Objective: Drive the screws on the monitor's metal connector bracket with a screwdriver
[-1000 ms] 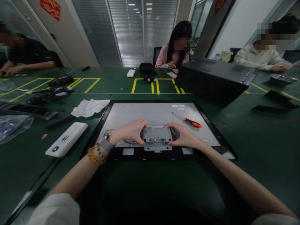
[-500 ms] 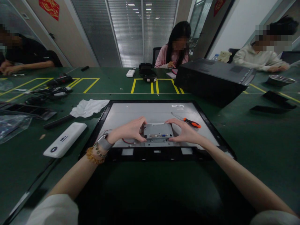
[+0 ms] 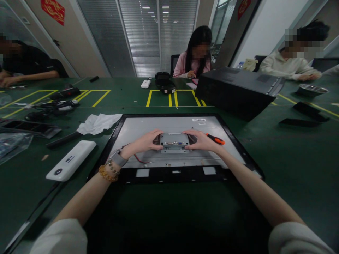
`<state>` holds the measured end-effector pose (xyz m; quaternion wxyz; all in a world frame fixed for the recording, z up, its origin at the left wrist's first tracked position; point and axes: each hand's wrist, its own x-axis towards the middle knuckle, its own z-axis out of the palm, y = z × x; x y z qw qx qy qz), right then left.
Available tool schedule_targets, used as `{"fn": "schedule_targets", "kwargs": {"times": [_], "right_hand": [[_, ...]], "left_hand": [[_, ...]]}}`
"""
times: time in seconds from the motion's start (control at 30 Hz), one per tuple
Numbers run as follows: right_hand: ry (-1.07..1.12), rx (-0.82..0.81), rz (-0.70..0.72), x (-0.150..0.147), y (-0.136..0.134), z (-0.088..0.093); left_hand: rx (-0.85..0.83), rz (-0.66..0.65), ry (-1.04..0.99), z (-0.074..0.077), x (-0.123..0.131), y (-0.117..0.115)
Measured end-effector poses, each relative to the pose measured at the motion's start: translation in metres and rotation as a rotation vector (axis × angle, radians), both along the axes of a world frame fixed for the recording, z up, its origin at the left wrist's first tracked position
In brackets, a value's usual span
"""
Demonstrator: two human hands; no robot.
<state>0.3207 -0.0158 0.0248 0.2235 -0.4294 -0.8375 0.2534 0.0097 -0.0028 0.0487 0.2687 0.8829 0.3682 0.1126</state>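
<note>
A grey metal box with video ports (image 3: 173, 138), one of them blue, is gripped at its two ends. My left hand (image 3: 148, 140) has thumb and fingers closed on its left end, and my right hand (image 3: 199, 140) clasps the right end. Beneath them lies a monitor panel (image 3: 164, 121), its pale metal back up inside a black frame. Whether the box touches the panel I cannot tell. A red and black cable (image 3: 140, 159) lies on the panel by my left wrist. Beyond my right hand rests a screwdriver (image 3: 215, 139) with an orange and black handle.
On the left are a white power bank (image 3: 71, 160) with a cable, crumpled white tissue (image 3: 99, 123) and dark cables (image 3: 58, 106). A large black casing (image 3: 238, 91) stands behind the panel at right, near a metal bowl (image 3: 312, 90). Several people sit around the green table.
Both hands have shifted the metal box away from me, further up the panel. More of the panel's near edge and the red cable now show. The view has turned slightly.
</note>
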Motion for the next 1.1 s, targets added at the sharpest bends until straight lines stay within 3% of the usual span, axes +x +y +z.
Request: {"fn": "schedule_targets", "kwargs": {"times": [0.33,0.6,1.1], "right_hand": [[-0.016,0.011,-0.027,-0.006,0.0,-0.001],[-0.02,-0.009,-0.03,-0.003,0.0,-0.012],[0.008,0.001,-0.01,0.001,0.001,-0.012]], "left_hand": [[0.018,0.001,-0.01,-0.012,-0.001,0.004],[0.029,0.02,-0.065,-0.02,-0.002,0.005],[0.055,0.054,-0.07,-0.022,-0.002,0.003]]}}
